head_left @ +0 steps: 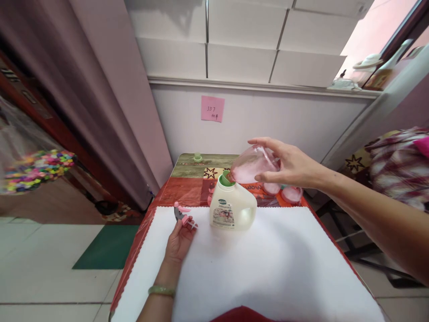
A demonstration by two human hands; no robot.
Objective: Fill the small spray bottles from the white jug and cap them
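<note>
My right hand (288, 165) grips a see-through pink bottle (250, 163), tilted so that its neck points left and down. The bottle's neck meets the green spout (226, 178) in the mouth of a cream detergent jug (233, 208). That jug stands upright on the white mat and carries a label with a picture. My left hand (181, 239) is closed around a pink and grey trigger spray head (182, 213), just left of the jug. Whether liquid is running between bottle and jug cannot be made out.
A green cap (197, 157) sits at the table's back left. Pink see-through round objects (291, 194) lie behind the jug at the right. A white mat (261, 273) covers the front of the table (161, 192). A pink note (212, 108) is stuck on the wall.
</note>
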